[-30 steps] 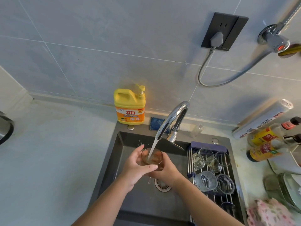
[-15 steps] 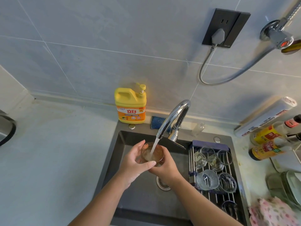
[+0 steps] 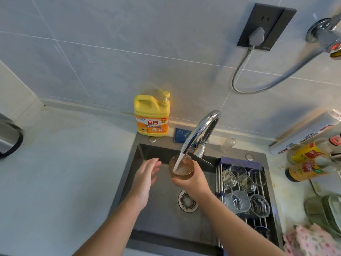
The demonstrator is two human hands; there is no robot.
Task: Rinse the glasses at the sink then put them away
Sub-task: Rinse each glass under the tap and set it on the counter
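Right now we are wrapping our right hand (image 3: 193, 183) around the lower wall of the amber glass (image 3: 181, 169), holding it mouth-up directly under the faucet (image 3: 201, 132) spout. Water is streaming into it, so we are judging it heavier, wet, slippery and breakable; a low, full-palm hold suits it. Our left hand (image 3: 145, 180) is hovering with relaxed, straight fingers just left of the faucet stream, holding nothing. Right of the faucet, clear glasses (image 3: 238, 200) are lying on the rack (image 3: 239, 160), apparently empty.

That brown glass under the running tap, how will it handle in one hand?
Probably slippery, since water from the tap is pouring into the glass. Likely heavier as it fills. Only the right hand grips it, so a slip could crack it.
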